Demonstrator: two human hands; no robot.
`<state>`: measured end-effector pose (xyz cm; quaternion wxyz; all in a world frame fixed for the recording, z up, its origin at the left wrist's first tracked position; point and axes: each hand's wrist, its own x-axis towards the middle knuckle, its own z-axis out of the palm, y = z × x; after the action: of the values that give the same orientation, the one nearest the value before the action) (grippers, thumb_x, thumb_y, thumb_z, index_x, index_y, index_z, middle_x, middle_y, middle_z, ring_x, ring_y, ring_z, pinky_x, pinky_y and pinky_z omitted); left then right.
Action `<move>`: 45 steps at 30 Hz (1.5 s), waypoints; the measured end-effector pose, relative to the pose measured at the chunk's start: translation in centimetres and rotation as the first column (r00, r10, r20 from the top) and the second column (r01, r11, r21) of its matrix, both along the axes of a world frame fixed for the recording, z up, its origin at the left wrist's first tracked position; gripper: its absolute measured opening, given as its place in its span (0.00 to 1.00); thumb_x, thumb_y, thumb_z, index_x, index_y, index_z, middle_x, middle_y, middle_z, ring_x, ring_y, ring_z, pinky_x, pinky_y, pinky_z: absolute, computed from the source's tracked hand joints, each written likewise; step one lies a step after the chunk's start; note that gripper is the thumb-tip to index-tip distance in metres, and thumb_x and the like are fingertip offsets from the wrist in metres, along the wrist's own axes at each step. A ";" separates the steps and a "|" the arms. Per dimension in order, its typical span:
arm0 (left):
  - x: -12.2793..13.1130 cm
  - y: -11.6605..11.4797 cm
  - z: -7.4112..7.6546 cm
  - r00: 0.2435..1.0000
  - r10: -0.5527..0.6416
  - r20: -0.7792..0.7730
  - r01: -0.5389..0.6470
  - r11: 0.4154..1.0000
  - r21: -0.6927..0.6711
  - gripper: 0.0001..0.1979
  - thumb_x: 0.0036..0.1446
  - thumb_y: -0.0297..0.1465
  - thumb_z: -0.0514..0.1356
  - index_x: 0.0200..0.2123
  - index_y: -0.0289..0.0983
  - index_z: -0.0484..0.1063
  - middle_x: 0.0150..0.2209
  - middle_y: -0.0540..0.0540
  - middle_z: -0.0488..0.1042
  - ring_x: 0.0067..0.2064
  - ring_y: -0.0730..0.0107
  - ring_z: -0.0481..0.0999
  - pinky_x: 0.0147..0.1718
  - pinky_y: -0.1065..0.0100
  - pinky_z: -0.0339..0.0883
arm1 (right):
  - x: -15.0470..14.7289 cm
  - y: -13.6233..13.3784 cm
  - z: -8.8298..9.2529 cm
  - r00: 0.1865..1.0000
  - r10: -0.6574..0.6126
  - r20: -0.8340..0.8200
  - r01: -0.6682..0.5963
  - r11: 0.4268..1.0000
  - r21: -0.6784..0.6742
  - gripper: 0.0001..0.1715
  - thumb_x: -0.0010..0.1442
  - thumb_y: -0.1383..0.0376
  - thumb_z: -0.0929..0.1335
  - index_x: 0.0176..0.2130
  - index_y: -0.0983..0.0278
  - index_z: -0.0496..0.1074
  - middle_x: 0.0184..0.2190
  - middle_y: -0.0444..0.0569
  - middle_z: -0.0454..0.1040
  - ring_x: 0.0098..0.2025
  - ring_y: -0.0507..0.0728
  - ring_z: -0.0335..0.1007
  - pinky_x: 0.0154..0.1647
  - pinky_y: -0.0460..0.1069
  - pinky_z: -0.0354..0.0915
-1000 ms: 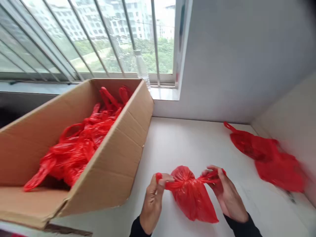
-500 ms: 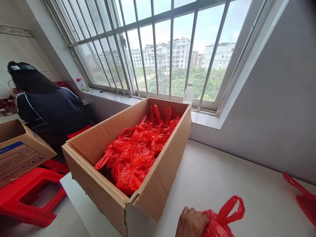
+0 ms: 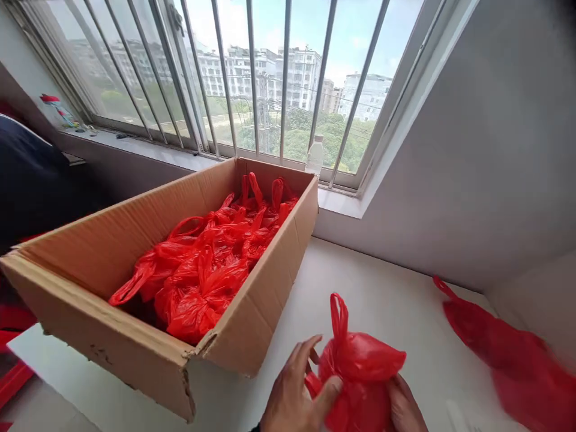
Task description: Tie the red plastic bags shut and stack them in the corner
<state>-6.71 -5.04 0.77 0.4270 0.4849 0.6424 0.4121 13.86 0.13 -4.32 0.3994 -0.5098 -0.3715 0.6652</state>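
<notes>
A filled red plastic bag (image 3: 360,366) with a handle loop sticking up is near the front edge of the view. My left hand (image 3: 297,387) grips its left side, thumb across the front and fingers curled behind. On the opposite side, my right hand (image 3: 405,405) holds the bag, its fingertips partly hidden behind the plastic. To the left stands an open cardboard box (image 3: 252,318) with several knotted red plastic bags (image 3: 207,270) piled inside. What the bags contain cannot be seen.
Red plastic bags or sheets (image 3: 504,348) lie on the white table (image 3: 360,270) at right. A clear bottle (image 3: 315,155) stands on the windowsill behind the box. Another person's dark-clothed back (image 3: 36,180) shows at far left, near red stools (image 3: 15,378).
The view has turned right and down. The red bag has come further into view, and my right hand now shows on it opposite my left.
</notes>
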 end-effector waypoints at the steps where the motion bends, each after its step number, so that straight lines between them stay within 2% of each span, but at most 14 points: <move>1: -0.6 0.5 0.1 0.996 0.057 0.067 -0.057 0.998 0.002 0.31 0.57 0.47 0.60 0.62 0.44 0.67 0.54 0.37 0.73 0.52 0.50 0.73 0.53 0.52 0.65 | -0.1 0.4 0.2 0.995 -0.021 -0.100 0.020 1.000 -0.006 0.29 0.47 0.43 0.76 0.40 0.61 0.80 0.35 0.55 0.82 0.44 0.72 0.77 0.43 0.62 0.74; 4: -1.4 2.6 -0.9 0.912 0.010 0.409 0.032 0.995 -0.095 0.32 0.57 0.49 0.62 0.60 0.40 0.69 0.59 0.35 0.70 0.61 0.49 0.67 0.60 0.50 0.60 | -0.6 1.5 1.5 0.947 -0.074 -0.312 0.072 0.997 -0.018 0.26 0.47 0.48 0.78 0.40 0.62 0.80 0.36 0.53 0.82 0.42 0.67 0.78 0.44 0.59 0.73; 7: -0.6 4.3 -2.2 0.728 -0.073 0.682 0.200 0.974 -0.109 0.31 0.57 0.49 0.63 0.59 0.39 0.70 0.58 0.37 0.72 0.62 0.51 0.68 0.61 0.51 0.60 | -0.7 1.8 3.6 0.904 -0.072 -0.421 0.060 0.997 -0.041 0.21 0.52 0.50 0.76 0.38 0.63 0.79 0.37 0.52 0.82 0.42 0.63 0.78 0.46 0.56 0.72; 12: 1.7 4.7 -1.9 0.469 -0.078 0.880 0.367 0.923 -0.113 0.23 0.59 0.51 0.59 0.46 0.40 0.78 0.47 0.39 0.79 0.55 0.49 0.76 0.52 0.51 0.70 | 0.0 1.8 6.3 0.874 0.109 -0.474 -0.177 0.979 -0.101 0.26 0.58 0.45 0.69 0.40 0.65 0.78 0.40 0.55 0.81 0.46 0.63 0.77 0.47 0.57 0.72; 15: 3.1 4.6 -1.1 0.397 -0.081 0.914 0.399 0.913 -0.092 0.15 0.57 0.42 0.64 0.42 0.38 0.78 0.43 0.40 0.80 0.50 0.49 0.79 0.50 0.52 0.72 | 0.9 2.0 6.2 0.904 0.026 -0.427 -0.042 0.999 -0.028 0.25 0.57 0.46 0.71 0.42 0.64 0.77 0.41 0.54 0.81 0.47 0.63 0.76 0.47 0.56 0.71; 18: 4.0 4.9 -0.9 0.465 0.017 0.885 0.260 0.953 -0.155 0.14 0.55 0.36 0.68 0.44 0.37 0.77 0.43 0.41 0.81 0.46 0.53 0.81 0.51 0.54 0.72 | 2.0 1.6 5.1 0.927 -0.078 -0.367 0.072 0.997 -0.031 0.30 0.57 0.49 0.73 0.54 0.59 0.71 0.47 0.51 0.79 0.49 0.60 0.75 0.50 0.54 0.69; 20: 4.2 5.1 -0.9 0.517 0.037 0.855 0.185 0.971 -0.154 0.18 0.54 0.37 0.69 0.46 0.37 0.76 0.45 0.40 0.80 0.47 0.53 0.80 0.51 0.54 0.72 | 2.5 1.2 4.3 0.933 -0.014 -0.361 -0.006 0.999 -0.053 0.35 0.56 0.51 0.74 0.59 0.57 0.67 0.48 0.51 0.79 0.49 0.60 0.76 0.51 0.55 0.68; 23: 4.3 5.2 -1.2 0.599 -0.058 0.799 0.203 0.976 -0.081 0.26 0.50 0.36 0.71 0.52 0.37 0.73 0.50 0.38 0.79 0.50 0.52 0.79 0.52 0.55 0.71 | 2.6 0.7 3.8 0.925 0.125 -0.360 -0.123 0.992 0.029 0.29 0.56 0.53 0.75 0.53 0.62 0.72 0.45 0.53 0.79 0.48 0.61 0.76 0.53 0.56 0.67; 26: 4.3 5.2 -1.4 0.655 -0.103 0.749 0.205 0.978 -0.044 0.29 0.48 0.37 0.72 0.53 0.38 0.72 0.53 0.38 0.77 0.52 0.50 0.77 0.50 0.55 0.72 | 2.0 0.7 4.2 0.940 0.067 -0.333 -0.045 0.996 0.073 0.22 0.55 0.53 0.75 0.45 0.64 0.76 0.42 0.53 0.79 0.47 0.62 0.75 0.52 0.57 0.67; 31: 4.5 4.8 -1.6 0.710 -0.053 0.702 0.186 0.976 -0.114 0.22 0.50 0.42 0.70 0.46 0.36 0.75 0.47 0.38 0.80 0.49 0.47 0.78 0.46 0.55 0.73 | 1.3 0.3 4.1 0.942 0.099 -0.320 -0.082 0.994 0.066 0.22 0.56 0.48 0.73 0.41 0.61 0.76 0.37 0.50 0.79 0.40 0.62 0.75 0.46 0.56 0.69; 35: 4.3 3.5 -2.2 0.728 -0.002 0.685 0.098 0.990 -0.101 0.25 0.55 0.41 0.66 0.54 0.39 0.72 0.50 0.40 0.78 0.52 0.49 0.76 0.51 0.54 0.70 | 1.8 -0.6 1.6 0.981 0.134 -0.136 -0.125 0.989 0.074 0.21 0.54 0.47 0.74 0.29 0.62 0.76 0.29 0.51 0.77 0.35 0.64 0.73 0.38 0.57 0.69; 38: 3.4 2.6 -2.5 0.721 -0.003 0.693 0.029 0.999 -0.026 0.27 0.58 0.36 0.63 0.61 0.43 0.66 0.56 0.42 0.74 0.58 0.52 0.72 0.59 0.53 0.63 | 1.6 -0.9 -0.5 0.993 0.098 -0.060 -0.096 0.995 0.034 0.21 0.52 0.46 0.74 0.29 0.61 0.78 0.29 0.52 0.78 0.34 0.66 0.74 0.39 0.59 0.70; 41: 2.8 2.1 -2.1 0.794 -0.094 0.600 0.094 0.995 0.031 0.22 0.61 0.39 0.60 0.57 0.39 0.72 0.58 0.40 0.73 0.61 0.50 0.68 0.62 0.54 0.59 | 0.7 -1.3 -1.3 0.994 0.092 -0.067 -0.090 0.996 0.023 0.24 0.51 0.44 0.73 0.32 0.62 0.80 0.32 0.56 0.80 0.38 0.69 0.76 0.42 0.61 0.71; 45: 2.9 2.1 -2.0 0.919 0.054 0.390 -0.047 0.999 -0.028 0.26 0.62 0.49 0.56 0.50 0.35 0.77 0.51 0.38 0.78 0.54 0.48 0.73 0.55 0.55 0.66 | 0.1 -2.5 -0.5 0.996 0.065 -0.057 -0.066 0.997 -0.029 0.31 0.47 0.41 0.74 0.42 0.58 0.80 0.40 0.59 0.81 0.46 0.72 0.78 0.46 0.62 0.72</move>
<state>-3.80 -2.98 -1.21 0.5401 0.3725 0.5606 0.5053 13.93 -2.33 -4.82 0.3798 -0.4846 -0.3662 0.6977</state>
